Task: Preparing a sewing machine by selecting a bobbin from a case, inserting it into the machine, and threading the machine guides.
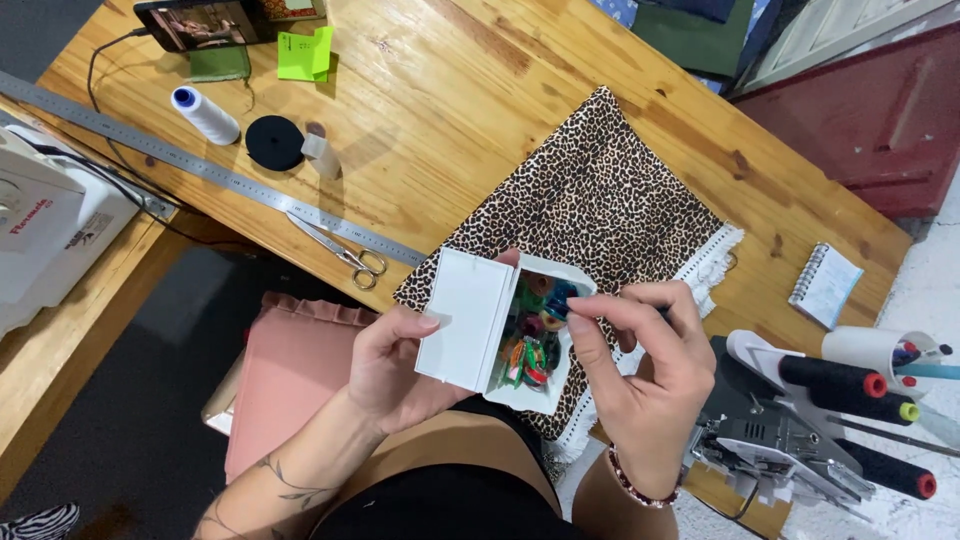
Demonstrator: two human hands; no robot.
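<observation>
While cupped beneath, left hand [395, 365] under open white box [500, 330].

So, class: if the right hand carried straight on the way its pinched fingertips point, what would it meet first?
Most likely the coloured bobbins inside the open white box that the left hand holds. The right hand points its fingertips left into the opening, though depth is hard to judge.
</observation>
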